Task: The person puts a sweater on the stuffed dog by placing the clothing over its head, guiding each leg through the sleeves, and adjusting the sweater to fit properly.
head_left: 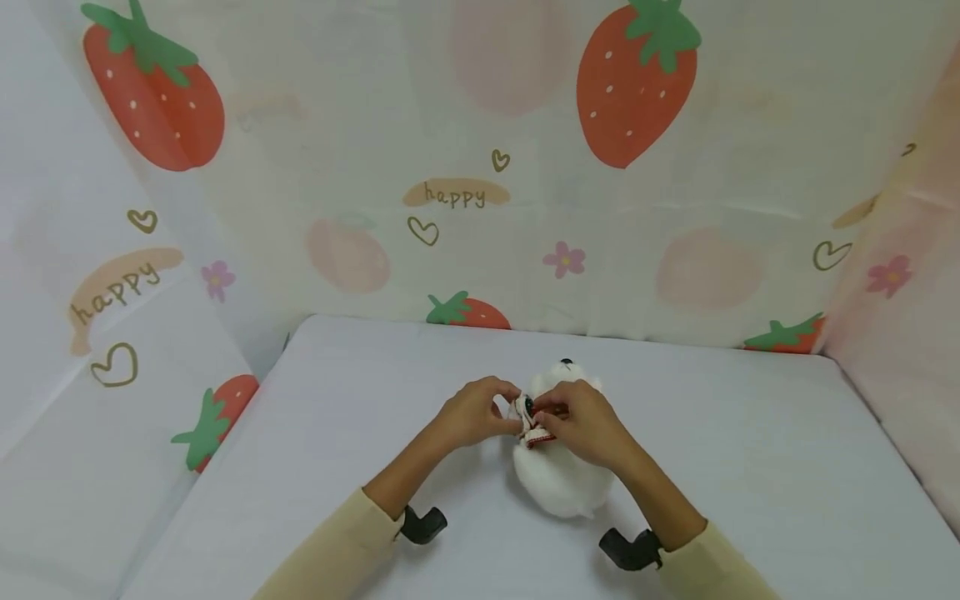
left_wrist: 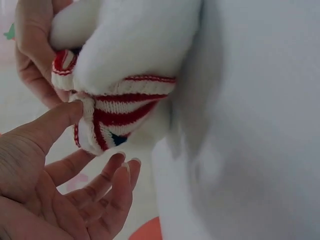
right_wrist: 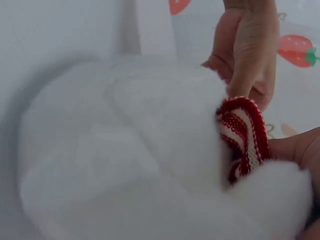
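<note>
A white plush toy [head_left: 558, 483] with a black nose lies on the table, its head at the far end. Around its upper body is a small knitted sweater [left_wrist: 122, 112] with red and white stripes and a bit of dark blue. My left hand [head_left: 472, 414] pinches the cream edge of this garment between thumb and index finger, the other fingers loosely bent below. On the other side, my right hand [head_left: 588, 423] holds the sweater's front with thumb and fingers. In the right wrist view, the plush hides part of the right hand [right_wrist: 302, 150].
The white table [head_left: 360, 367] extends on both sides of the toy. Behind it and at the sides hang pale cloths [head_left: 360, 150] printed with strawberries, hearts and flowers. A black wrist device [head_left: 632, 550] sits at each sleeve.
</note>
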A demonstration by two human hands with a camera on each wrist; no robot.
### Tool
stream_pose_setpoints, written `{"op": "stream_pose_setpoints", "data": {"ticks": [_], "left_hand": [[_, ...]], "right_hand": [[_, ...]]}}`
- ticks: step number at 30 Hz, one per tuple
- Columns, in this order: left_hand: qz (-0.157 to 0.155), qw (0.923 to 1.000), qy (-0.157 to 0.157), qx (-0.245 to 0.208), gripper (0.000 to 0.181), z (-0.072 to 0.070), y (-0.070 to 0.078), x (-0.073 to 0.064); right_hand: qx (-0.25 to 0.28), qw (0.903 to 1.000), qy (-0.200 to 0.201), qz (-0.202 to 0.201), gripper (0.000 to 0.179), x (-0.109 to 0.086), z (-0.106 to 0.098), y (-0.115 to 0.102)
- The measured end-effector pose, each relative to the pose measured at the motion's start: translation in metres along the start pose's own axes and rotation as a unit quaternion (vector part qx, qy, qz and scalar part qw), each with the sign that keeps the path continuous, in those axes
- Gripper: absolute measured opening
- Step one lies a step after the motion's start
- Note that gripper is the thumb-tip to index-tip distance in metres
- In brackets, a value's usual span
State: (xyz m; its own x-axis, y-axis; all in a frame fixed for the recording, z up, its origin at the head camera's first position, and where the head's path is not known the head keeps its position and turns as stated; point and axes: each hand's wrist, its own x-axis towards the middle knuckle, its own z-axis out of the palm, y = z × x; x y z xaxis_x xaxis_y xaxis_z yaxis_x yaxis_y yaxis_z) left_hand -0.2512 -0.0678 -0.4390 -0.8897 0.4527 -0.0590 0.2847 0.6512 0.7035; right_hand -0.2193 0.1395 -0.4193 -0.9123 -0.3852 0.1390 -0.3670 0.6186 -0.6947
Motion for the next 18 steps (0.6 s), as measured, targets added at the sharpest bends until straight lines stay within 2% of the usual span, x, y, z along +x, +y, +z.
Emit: {"op": "stream_pose_setpoints", "data": {"ticks": [3, 6, 11, 15, 18], "left_hand": [[0.001, 0.9999, -0.007, -0.011, 0.045, 0.006, -0.005, -0.001], [-0.004, 0.9998, -0.012, -0.013, 0.044, 0.011, -0.007, -0.001], [-0.010, 0.9998, -0.015, -0.009, 0.038, 0.010, -0.009, -0.001], [-0.009, 0.9998, -0.011, -0.015, 0.030, 0.009, -0.012, -0.002], [-0.005, 0.9986, -0.017, -0.050, 0.025, 0.009, -0.014, -0.004]], "right_hand": [[-0.019, 0.9997, 0.016, 0.001, 0.012, -0.001, 0.003, -0.001], [-0.034, 0.9988, 0.032, 0.018, 0.007, -0.001, 0.004, 0.001], [-0.042, 0.9971, 0.055, 0.031, 0.002, -0.002, 0.006, 0.003], [-0.033, 0.9961, 0.069, 0.043, 0.004, -0.005, 0.005, 0.005], [-0.011, 0.9950, 0.081, 0.056, 0.004, -0.007, 0.004, 0.005]]}}
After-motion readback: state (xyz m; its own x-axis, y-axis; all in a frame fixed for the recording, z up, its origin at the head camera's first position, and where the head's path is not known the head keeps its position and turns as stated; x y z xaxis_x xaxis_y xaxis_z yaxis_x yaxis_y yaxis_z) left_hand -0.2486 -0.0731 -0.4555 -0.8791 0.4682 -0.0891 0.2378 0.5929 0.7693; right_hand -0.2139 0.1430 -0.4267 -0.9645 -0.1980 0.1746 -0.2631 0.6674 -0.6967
